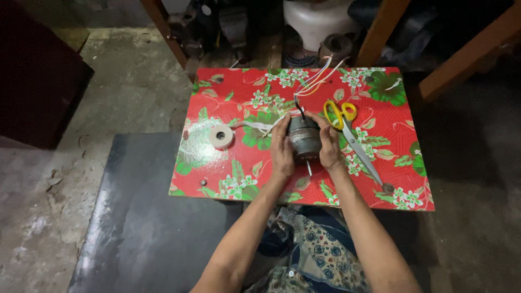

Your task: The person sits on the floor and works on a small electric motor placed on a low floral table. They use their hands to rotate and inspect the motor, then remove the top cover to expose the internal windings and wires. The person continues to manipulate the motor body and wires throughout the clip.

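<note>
Patterned blue cloth (312, 252) covers the person's lap at the bottom of the view, just below the near edge of a low table (217, 187) topped with red floral oilcloth. Both forearms reach forward over that edge. The left hand (281, 147) and right hand (329, 144) cup a small grey motor (303, 139) between them, palms pressed to its two sides, fingers curled over the top; both grips are closed around the motor body. The motor sits near the middle of the table, its thin shaft (309, 167) pointing back toward the person.

Left of the left hand lies a roll of white tape (221, 136), a loose strip (255, 125) running from it toward the motor. Right of the right hand lie scissors (355, 142) with yellow handles, blades pointing to the near right corner. Beyond the motor, white and coloured wires (317, 78) rise from its top and run off the far edge. Past the table stand wooden legs (380, 32) and a white vessel (317, 19) on the concrete floor (130, 92). A dark board (146, 217) lies left of the person.
</note>
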